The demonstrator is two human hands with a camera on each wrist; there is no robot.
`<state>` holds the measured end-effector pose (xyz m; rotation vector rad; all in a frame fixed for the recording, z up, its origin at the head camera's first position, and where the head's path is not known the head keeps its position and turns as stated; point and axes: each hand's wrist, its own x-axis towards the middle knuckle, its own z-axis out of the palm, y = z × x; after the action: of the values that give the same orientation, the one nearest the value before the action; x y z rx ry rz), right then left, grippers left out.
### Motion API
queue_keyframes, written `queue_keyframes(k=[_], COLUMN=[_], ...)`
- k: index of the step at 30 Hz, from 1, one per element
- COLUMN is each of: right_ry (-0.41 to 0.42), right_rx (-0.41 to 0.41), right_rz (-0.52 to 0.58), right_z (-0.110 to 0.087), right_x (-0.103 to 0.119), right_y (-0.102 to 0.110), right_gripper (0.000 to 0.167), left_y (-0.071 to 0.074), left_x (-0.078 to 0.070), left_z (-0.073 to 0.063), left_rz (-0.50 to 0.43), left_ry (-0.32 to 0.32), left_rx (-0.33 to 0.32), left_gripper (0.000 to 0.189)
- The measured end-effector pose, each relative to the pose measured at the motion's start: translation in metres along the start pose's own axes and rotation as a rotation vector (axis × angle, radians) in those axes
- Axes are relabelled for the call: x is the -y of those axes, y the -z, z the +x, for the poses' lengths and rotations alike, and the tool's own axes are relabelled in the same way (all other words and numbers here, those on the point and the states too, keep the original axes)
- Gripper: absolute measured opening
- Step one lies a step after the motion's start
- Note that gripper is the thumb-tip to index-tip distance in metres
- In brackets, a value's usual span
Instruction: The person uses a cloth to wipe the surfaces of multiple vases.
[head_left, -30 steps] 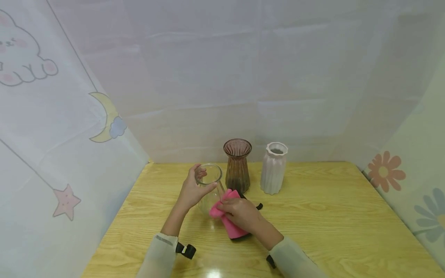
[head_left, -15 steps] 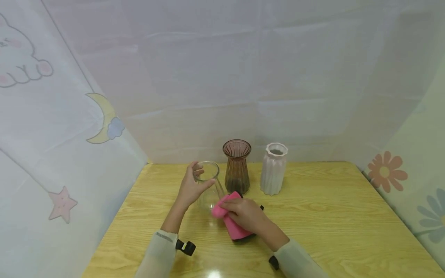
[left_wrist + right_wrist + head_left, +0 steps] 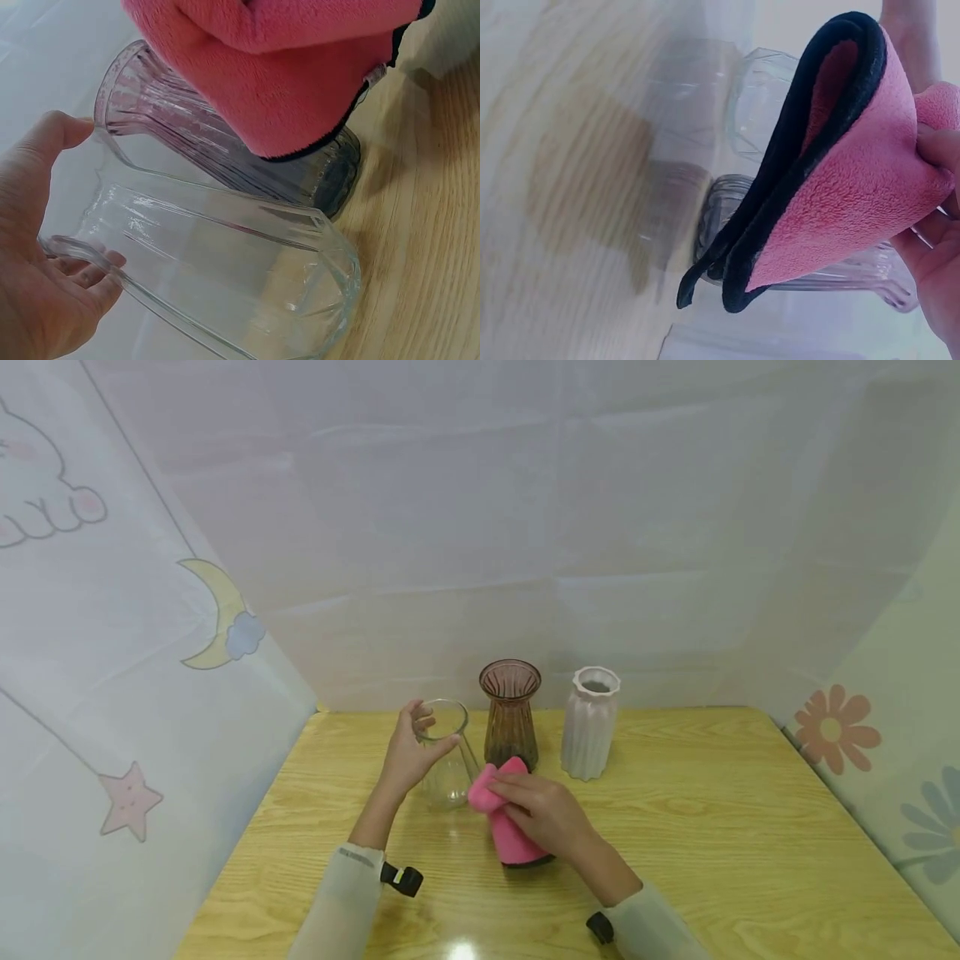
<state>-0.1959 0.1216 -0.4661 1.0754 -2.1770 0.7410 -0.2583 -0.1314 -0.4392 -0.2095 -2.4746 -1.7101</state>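
My left hand point(image 3: 408, 752) grips a clear glass vase point(image 3: 225, 262) near its rim, thumb on one side and fingers on the other. The vase stands over the wooden table, just left of the cloth in the head view. My right hand point(image 3: 547, 810) pinches a folded pink cloth point(image 3: 855, 172) with black edging, which hangs down from the fingers. In the head view the cloth point(image 3: 513, 835) is beside the clear vase and in front of a purple-brown glass vase point(image 3: 512, 718). That ribbed vase has a flared rim; the cloth overlaps its lower part in the left wrist view.
A white fluted vase point(image 3: 590, 722) stands at the back of the wooden table point(image 3: 712, 827), right of the purple-brown one. Printed fabric hangings point(image 3: 450, 527) enclose the table behind and on both sides.
The left hand and clear vase have shifted slightly back and left. The right hand has drawn the cloth a little right and up, away from the vase's side.
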Motion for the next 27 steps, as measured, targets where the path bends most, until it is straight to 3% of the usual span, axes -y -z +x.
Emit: queue_keyframes(k=[12,27], right_ry=[0.015,-0.015], right_rx=[-0.131,-0.23], right_rz=[-0.019,0.013], right_z=[0.002,0.0], right_x=[0.001,-0.003], right_y=[0.02,0.044], right_gripper=[0.044,0.051], left_y=[0.002,0.004], left_x=[0.005,0.009], left_z=[0.013,0.027], left_rz=[-0.034,-0.049], left_ry=[0.012,0.043], left_rx=[-0.026,-0.051], left_gripper=[0.103,0.105])
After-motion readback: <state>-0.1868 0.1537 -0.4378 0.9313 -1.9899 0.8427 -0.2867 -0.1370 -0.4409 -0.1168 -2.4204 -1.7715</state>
